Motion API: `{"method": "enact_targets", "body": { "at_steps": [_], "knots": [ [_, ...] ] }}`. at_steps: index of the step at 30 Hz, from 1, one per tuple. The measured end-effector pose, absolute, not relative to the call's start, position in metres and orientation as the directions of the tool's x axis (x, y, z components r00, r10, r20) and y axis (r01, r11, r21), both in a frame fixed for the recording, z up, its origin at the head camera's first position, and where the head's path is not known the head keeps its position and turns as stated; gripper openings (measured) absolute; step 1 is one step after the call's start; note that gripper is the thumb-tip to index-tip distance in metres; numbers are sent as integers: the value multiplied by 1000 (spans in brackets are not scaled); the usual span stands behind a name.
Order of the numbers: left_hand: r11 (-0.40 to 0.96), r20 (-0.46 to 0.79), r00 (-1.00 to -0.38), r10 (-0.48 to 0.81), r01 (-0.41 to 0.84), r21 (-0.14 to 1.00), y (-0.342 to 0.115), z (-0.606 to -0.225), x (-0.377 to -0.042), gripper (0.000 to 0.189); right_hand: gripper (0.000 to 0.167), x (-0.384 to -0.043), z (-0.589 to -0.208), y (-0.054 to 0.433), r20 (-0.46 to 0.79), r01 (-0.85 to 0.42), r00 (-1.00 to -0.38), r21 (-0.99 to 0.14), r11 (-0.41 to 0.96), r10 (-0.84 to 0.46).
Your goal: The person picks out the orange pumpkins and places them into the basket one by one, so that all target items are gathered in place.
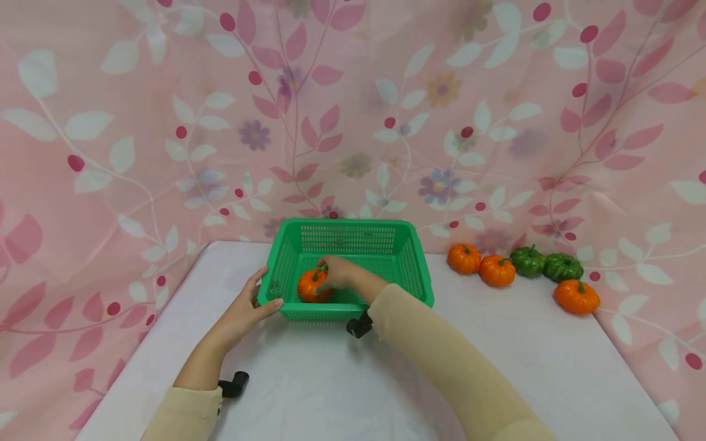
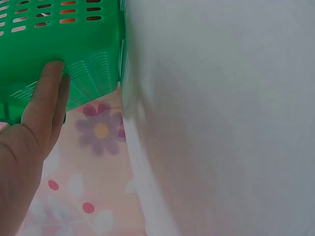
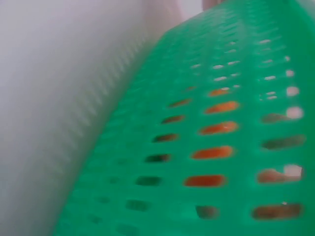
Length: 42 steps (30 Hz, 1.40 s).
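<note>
A green plastic basket [image 1: 353, 308] with slotted walls stands on the white table. Its front left corner is held by my left hand [image 1: 246, 308], thumb on the front rim and fingers along the left side. In the left wrist view the fingers of that hand [image 2: 43, 105] lie against the outer wall of the basket [image 2: 39, 54]. My right hand [image 1: 340, 273] reaches inside and grips a small orange pumpkin [image 1: 310, 286] at the basket's left end. Through the slots of the basket wall [image 3: 172, 196], the right wrist view shows bits of the orange pumpkin [image 3: 212, 153].
To the basket's right lie more orange pumpkins [image 1: 464, 258], [image 1: 576, 297] and two green pumpkins [image 1: 527, 261], [image 1: 563, 267] along the back right of the table [image 1: 342, 380]. A pink floral cloth [image 1: 353, 122] hangs behind the table.
</note>
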<state>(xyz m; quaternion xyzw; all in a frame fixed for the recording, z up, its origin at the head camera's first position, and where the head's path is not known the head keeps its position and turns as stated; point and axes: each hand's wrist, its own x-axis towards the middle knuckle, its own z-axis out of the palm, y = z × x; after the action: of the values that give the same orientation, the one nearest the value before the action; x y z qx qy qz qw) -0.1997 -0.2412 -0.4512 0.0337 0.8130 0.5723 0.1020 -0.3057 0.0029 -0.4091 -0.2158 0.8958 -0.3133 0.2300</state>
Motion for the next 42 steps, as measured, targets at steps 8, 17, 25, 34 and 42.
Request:
{"method": "enact_targets", "body": {
  "at_steps": [8,17,25,34,42],
  "knots": [
    [328,-122,-977,176,-59,943,-241,-452,-199,95,61,-298,-389,14,-257,-267,-802,-654,708,-539],
    [316,-112,-978,174,-52,947,-240,-451,-199,96,57,-292,-371,30,-217,-264,-818,-682,682,-533],
    [320,-112,-979,171,-53,946,-239,-451,-199,94,51,-278,-359,48,-155,-279,-827,-721,634,-540],
    [307,-107,-978,178,-48,950,-239,-451,-198,94,43,-259,-350,65,-76,-291,-869,-721,629,-489],
    [287,-103,-976,190,-45,957,-239,-452,-198,96,41,-243,-346,84,9,-304,-899,-731,610,-438]
  ]
}}
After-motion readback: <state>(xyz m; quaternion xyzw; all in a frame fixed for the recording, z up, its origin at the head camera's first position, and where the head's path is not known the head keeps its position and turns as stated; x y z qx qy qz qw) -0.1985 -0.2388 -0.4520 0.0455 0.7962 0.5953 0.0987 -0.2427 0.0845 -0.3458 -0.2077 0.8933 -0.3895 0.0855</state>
